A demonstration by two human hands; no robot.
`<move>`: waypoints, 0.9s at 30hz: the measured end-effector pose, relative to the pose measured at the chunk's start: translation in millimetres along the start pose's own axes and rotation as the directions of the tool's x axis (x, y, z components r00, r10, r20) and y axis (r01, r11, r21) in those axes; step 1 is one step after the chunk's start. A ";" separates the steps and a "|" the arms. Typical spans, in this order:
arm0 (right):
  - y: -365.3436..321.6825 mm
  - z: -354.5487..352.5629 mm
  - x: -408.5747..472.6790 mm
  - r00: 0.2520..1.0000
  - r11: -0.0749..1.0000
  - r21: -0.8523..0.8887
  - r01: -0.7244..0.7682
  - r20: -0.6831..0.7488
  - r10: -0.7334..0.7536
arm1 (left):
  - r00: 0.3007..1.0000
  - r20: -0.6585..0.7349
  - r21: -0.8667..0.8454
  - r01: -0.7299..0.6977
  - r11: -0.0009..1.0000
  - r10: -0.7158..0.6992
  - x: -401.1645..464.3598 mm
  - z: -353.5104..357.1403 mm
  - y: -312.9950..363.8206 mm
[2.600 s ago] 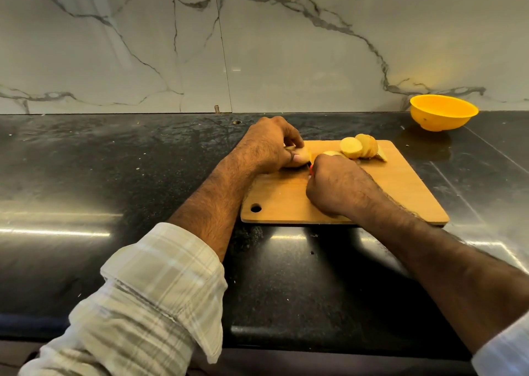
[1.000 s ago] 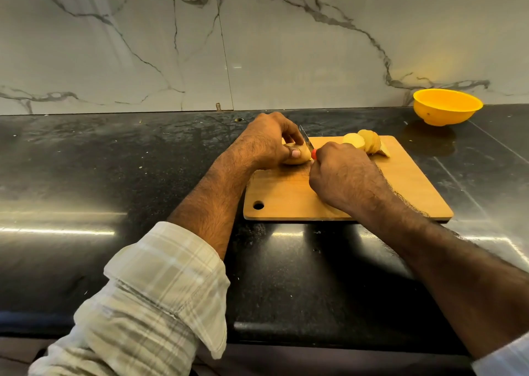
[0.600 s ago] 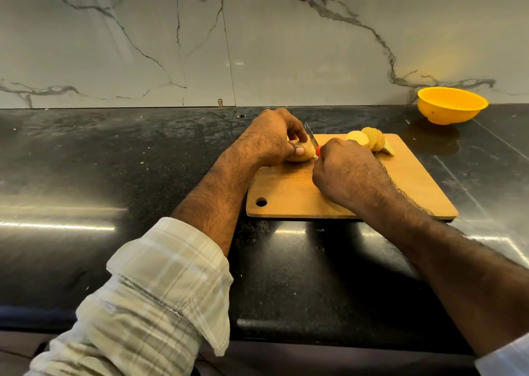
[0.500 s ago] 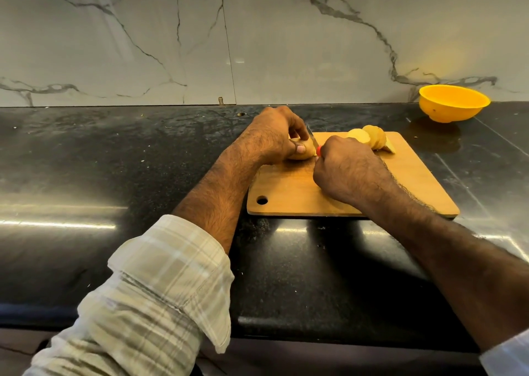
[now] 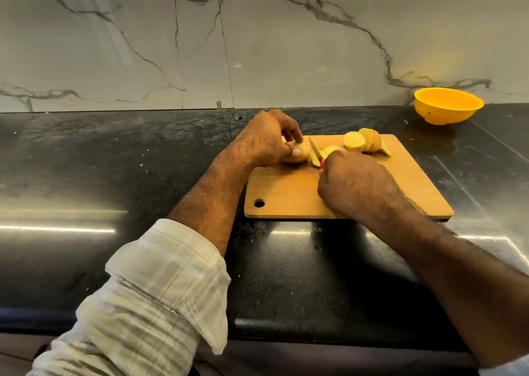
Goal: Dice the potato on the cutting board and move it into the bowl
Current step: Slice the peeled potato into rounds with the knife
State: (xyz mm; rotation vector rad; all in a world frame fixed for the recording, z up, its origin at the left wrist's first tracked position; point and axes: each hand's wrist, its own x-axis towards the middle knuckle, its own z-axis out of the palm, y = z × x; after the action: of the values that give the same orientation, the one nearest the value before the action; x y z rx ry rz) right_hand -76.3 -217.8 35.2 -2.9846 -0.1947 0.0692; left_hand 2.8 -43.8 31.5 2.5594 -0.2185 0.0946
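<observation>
Slicing is the step in hand: the left hand [image 5: 267, 139] curls its fingers [image 5: 294, 152] around the uncut end of the pale yellow potato [image 5: 299, 153] at the upper left of the rectangular wooden cutting board [image 5: 286, 192], while the right hand [image 5: 355, 185] grips a red-handled knife [image 5: 315, 153] just beside it. Cut rounds [image 5: 362, 142] lean together further right. The round yellow plastic bowl [image 5: 448, 105] sits well apart at the upper right on the black tabletop [image 5: 114, 160]. Next, judging by the rounds, comes another downward cut, then cross-cuts into dice.

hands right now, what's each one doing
Left hand: grips the uncut potato piece on the cutting board.
Right hand: closed round the knife.
</observation>
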 end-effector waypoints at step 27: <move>-3.6 5.8 7.7 1.000 1.000 0.009 0.019 -0.025 -0.019 | 1.000 0.022 -0.018 0.004 1.000 -0.004 -0.4 -2.0 -0.5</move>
State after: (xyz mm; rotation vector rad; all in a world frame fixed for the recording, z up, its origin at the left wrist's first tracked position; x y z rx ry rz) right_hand -69.5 -212.4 29.8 -2.9720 -0.2195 0.0307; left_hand 2.5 -42.2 32.9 2.5441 -0.2218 0.0635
